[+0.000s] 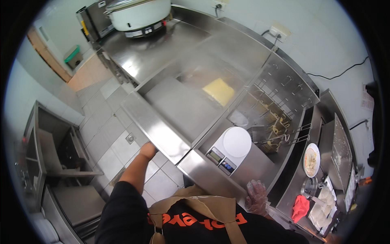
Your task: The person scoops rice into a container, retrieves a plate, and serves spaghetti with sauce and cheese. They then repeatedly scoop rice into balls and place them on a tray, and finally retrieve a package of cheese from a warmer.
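Note:
At the front edge of the stainless-steel counter (158,122), my bare left hand (148,150) reaches low. Its fingers are hidden by the edge, so any hold is not visible. My right hand (257,196), in a clear plastic glove, rests by the counter's front edge with nothing seen in it. A white digital kitchen scale (237,141) with a bare round platform sits ahead of that hand. Beyond it, several wire baskets (271,125) hang in a well with strands like noodles on them. A yellow rectangular slab (219,91) lies in the steamy recessed section.
A large white rice cooker (140,15) stands at the far left. On the right are an oval plate (312,160) with food, a red cloth (301,208) and a tray of pale portions (323,209). A metal cabinet (76,204) stands left across the tiled floor (106,134).

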Motion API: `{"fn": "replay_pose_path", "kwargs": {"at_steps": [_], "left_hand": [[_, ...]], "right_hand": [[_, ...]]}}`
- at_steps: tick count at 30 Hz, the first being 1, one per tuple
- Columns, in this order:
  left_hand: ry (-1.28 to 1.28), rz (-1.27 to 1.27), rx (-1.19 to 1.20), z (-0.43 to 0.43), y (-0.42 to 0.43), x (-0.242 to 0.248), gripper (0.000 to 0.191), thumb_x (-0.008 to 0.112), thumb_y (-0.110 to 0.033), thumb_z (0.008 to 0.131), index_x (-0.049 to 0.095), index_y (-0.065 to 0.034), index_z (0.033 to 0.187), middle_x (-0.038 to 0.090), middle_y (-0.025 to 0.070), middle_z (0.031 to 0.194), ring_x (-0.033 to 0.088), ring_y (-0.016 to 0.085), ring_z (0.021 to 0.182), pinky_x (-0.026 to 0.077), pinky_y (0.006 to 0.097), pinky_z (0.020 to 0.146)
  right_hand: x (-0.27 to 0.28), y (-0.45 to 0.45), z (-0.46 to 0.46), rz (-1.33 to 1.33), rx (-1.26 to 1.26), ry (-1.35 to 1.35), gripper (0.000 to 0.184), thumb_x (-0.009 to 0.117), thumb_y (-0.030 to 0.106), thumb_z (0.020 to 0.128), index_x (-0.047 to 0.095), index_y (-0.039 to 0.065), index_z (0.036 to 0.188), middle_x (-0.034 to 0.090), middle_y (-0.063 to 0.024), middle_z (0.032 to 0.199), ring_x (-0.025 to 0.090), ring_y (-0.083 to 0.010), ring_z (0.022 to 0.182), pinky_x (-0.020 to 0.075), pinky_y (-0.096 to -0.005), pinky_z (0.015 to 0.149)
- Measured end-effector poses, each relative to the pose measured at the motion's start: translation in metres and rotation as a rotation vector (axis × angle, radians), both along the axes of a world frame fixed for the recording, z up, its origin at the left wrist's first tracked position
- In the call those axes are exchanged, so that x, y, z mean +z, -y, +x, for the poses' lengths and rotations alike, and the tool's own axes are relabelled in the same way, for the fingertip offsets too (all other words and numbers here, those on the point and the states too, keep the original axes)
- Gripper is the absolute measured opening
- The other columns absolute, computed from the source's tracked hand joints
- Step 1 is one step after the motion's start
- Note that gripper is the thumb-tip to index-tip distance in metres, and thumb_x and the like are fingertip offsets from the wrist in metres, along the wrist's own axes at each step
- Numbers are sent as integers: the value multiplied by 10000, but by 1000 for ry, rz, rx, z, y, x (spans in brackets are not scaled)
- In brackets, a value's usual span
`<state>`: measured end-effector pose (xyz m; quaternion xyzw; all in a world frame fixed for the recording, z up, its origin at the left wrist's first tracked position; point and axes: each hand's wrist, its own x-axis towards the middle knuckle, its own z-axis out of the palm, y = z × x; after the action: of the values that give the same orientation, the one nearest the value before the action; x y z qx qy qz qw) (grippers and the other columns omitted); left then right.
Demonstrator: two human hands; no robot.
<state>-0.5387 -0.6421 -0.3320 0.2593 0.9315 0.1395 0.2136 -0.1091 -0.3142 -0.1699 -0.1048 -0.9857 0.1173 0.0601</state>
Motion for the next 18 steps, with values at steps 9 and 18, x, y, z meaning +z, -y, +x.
{"fn": "replay_pose_path", "kwargs": {"at_steps": [9,18], "left_hand": [[232,46,-361,-47,7,3,406,496,-251,900,557,-48,1246,546,202,1287,517,347,1184,424,395,975],[-217,329,-862,-67,-1,1,227,557,-146,847,635,-60,1042,637,185,1052,586,390,1001,475,473,841]], "right_hand": [[7,3,-1,-14,-184,49,574,594,198,805,468,79,1352,402,-196,1418,361,-454,1305,259,-570,1085],[2,58,-14,329,-976,-181,618,577,131,840,378,53,1420,326,-205,1478,262,-415,1379,203,-504,1137]]}}
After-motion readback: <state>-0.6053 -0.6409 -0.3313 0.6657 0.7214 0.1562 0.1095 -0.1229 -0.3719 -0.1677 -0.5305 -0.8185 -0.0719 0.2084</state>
